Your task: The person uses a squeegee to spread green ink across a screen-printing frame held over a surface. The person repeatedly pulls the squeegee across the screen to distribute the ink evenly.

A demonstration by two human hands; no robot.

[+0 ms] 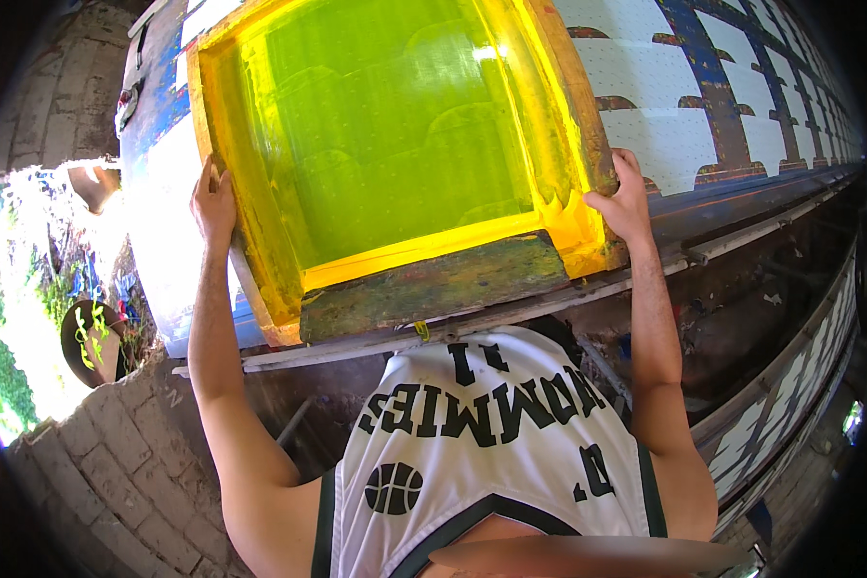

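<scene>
A wooden screen-printing frame (576,96) lies on the long table in front of me. Its yellow-green mesh (385,154) is see-through, and curved shapes show faintly under it. Bright yellow ink coats the inner borders, thickest at the near right corner. My left hand (214,202) is closed around the left rail. On the right rail, near that inked corner, my right hand (626,200) grips with the thumb on top and the fingers over the outer side. A dark, stained board (433,289) forms the near side of the frame.
White pieces (645,135) with brown curved prints lie in rows on the blue-stained table (732,106) to the right. A metal rail (742,246) runs along its near edge. A brick wall (116,462) stands at lower left, beside a bright opening with plants. Another printed table (790,356) is at right.
</scene>
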